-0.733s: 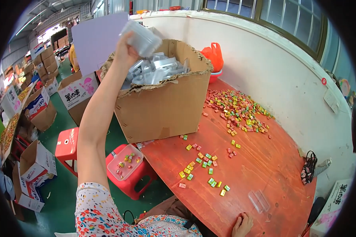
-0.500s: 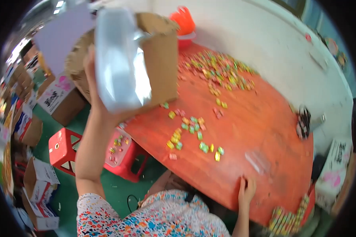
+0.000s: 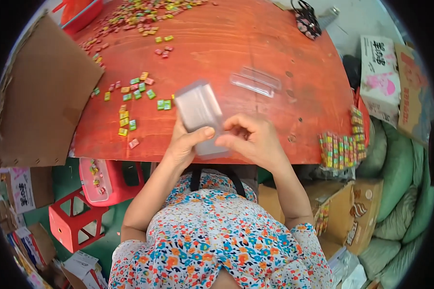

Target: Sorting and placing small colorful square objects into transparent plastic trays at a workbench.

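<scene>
A clear plastic box (image 3: pixel 197 106), perhaps several nested together, is tilted above the near edge of the red table (image 3: pixel 217 58). My left hand (image 3: pixel 184 144) grips it from the left, thumb across its front. At its right edge my right hand (image 3: pixel 255 140) has curled fingers, with thumb and forefinger pinching the rim; the exact contact is blurred. Beyond my right hand, another clear plastic tray (image 3: pixel 255 82) lies on the tabletop. Small wrapped candies (image 3: pixel 139 90) in yellow, green and pink are scattered left of my hands.
A big cardboard box (image 3: pixel 43 96) stands at the left edge. A candy heap (image 3: pixel 144 12) covers the far left. Packed candy rows (image 3: pixel 340 149) sit at the right corner. Below are red stools (image 3: pixel 77 221), an open carton (image 3: pixel 361 216) and green sacks (image 3: pixel 393 164).
My left hand has brought the clear plastic down from the large cardboard box to the near table edge. My right hand has come up from the table to meet it. The view has turned right.
</scene>
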`<state>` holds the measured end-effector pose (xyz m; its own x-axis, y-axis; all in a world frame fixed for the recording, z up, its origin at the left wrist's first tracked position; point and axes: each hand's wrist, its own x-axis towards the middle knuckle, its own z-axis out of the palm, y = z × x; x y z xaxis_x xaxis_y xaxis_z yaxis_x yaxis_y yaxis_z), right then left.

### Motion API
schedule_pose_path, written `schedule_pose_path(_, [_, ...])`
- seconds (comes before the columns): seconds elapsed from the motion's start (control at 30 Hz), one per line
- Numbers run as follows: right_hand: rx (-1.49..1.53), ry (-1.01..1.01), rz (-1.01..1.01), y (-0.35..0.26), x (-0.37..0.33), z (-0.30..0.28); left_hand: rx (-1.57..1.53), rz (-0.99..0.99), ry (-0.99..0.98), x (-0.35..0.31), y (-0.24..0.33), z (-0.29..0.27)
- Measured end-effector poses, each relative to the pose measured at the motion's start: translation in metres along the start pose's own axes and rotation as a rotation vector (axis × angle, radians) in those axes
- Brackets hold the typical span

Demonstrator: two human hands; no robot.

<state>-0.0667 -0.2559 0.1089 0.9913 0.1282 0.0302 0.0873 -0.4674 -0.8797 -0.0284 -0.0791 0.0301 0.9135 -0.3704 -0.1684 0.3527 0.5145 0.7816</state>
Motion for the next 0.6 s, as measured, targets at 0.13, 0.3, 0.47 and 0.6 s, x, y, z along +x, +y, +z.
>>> schedule_pose_path(0.13, [0.177,-0.145,0.024,0.022,-0.007,0.001,0.017,-0.025,0.012,-0.004,-0.015,-0.008])
schedule_pose_path(0.3, [0.503,-0.227,0.267,0.031,-0.018,0.000,-0.023,-0.029,-0.010,-0.013,-0.029,-0.007])
schedule_pose_path(0.47, [0.543,-0.291,0.269,0.042,-0.021,0.002,-0.029,-0.052,-0.019,-0.020,-0.037,-0.003])
schedule_pose_path(0.6, [0.674,-0.089,0.174,0.048,-0.019,0.000,-0.027,0.018,0.140,-0.014,-0.037,-0.002])
